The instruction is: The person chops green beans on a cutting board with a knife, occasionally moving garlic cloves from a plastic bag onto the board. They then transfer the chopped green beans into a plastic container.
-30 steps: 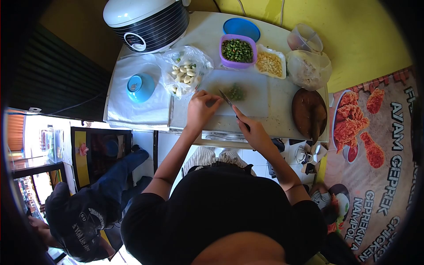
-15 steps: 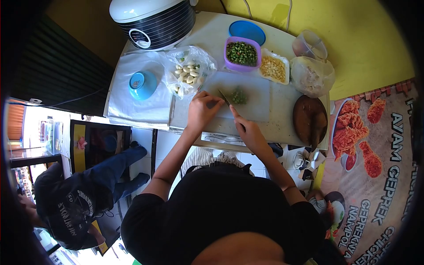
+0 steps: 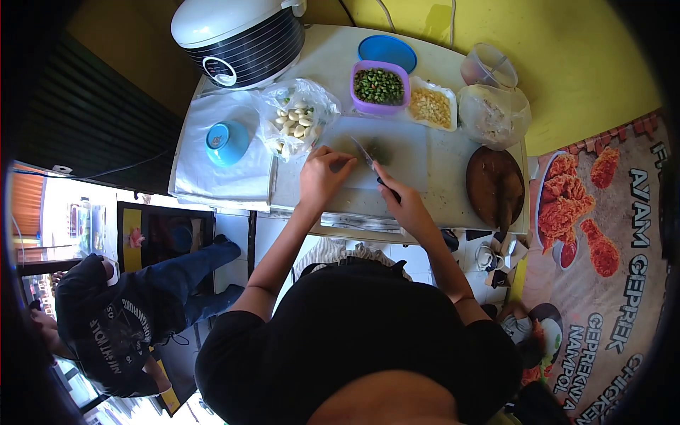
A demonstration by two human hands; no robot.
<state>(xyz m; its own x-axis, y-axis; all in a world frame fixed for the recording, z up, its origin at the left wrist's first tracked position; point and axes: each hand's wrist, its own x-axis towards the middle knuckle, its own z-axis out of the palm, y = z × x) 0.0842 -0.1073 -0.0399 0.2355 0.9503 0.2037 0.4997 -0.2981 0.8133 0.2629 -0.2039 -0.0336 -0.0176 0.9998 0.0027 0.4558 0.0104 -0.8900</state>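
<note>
A knife (image 3: 363, 150) with a dark handle is gripped in my right hand (image 3: 405, 205), its blade pointing away and to the left over a pale cutting board (image 3: 412, 166). Behind the blade lies a small, blurred heap of chopped green pieces (image 3: 382, 151). My left hand (image 3: 324, 178) rests at the board's left side, thumb and fingers bent together. Whatever is between those fingertips is too small to make out. Just beyond that hand, an open plastic bag (image 3: 322, 106) holds peeled garlic cloves (image 3: 295, 122).
Along the back stand a purple tub (image 3: 380, 108) of chopped greens, a white tray (image 3: 453, 117) of chopped yellowish bits, a blue lid (image 3: 387, 52) and a clear container (image 3: 489, 65). A brown mortar (image 3: 482, 198) is right; a blue bowl (image 3: 225, 144) and rice cooker (image 3: 241, 42) left. Another person (image 3: 117, 319) stands left.
My right hand has drawn slightly away from my left, and the knife's blade is turned so more of its side shows. My left hand stays nearly in place. The whole view has shifted slightly.
</note>
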